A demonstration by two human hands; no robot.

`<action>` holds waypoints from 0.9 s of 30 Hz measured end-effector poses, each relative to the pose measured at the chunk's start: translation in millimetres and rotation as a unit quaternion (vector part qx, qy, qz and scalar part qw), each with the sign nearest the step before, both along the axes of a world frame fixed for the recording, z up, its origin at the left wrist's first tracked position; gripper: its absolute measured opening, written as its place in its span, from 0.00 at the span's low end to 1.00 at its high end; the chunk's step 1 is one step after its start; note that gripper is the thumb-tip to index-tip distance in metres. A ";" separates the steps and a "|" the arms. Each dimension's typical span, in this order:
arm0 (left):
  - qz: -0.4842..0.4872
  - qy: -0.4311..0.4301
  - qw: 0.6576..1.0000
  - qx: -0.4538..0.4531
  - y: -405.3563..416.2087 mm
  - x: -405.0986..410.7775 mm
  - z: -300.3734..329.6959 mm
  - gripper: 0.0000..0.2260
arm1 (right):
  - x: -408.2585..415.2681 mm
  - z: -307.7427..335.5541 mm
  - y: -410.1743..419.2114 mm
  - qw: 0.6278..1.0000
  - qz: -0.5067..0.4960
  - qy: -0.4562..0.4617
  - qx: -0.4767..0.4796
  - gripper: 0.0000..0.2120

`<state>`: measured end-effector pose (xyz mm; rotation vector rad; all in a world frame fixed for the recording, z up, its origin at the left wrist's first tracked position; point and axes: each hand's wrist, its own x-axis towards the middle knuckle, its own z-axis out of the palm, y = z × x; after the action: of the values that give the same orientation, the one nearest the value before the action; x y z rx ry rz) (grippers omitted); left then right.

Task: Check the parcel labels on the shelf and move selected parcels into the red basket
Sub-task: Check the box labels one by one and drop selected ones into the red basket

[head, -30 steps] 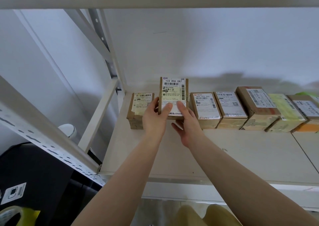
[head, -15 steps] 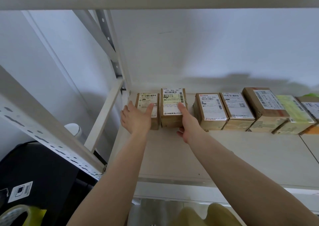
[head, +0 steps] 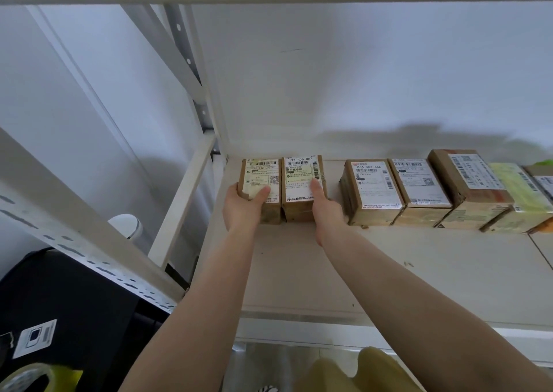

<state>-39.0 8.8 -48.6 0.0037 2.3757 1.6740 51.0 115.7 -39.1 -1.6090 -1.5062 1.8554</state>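
**Second parcel back in the row, end parcel in hand**

Since a moment ago I have set the 133 R06 parcel back down beside its neighbour. Nearest me, the shelf front edge is bare. My left hand grips the end parcel at the shelf's back left corner, thumb on its label; my right hand rests open against the returned one. I should lift straight up, label facing me. No red basket in view.

Brown cardboard parcels with white barcoded labels line the cream metal shelf, one far-right parcel wrapped in pale yellow-green, another's orange corner perhaps tape, against a white wall.
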 end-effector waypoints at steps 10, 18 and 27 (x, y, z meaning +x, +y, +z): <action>0.000 -0.003 1.000 -0.011 4.7 0.1 -3.3 0.23 | 1.7 -4.4 4.7 0.998 0.009 -0.011 0.058 0.37; -0.006 -0.004 1.000 -0.005 7.9 4.2 -4.6 0.25 | 2.8 -11.3 19.6 0.999 0.000 0.006 0.050 0.18; -0.001 -0.015 1.000 -0.022 9.4 6.0 -1.6 0.45 | 4.2 -8.2 11.3 0.999 -0.009 0.023 0.025 0.44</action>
<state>-33.1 18.2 -50.2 -0.0270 2.3905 1.6087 55.2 127.0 -47.4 -1.5421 -1.5030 1.8172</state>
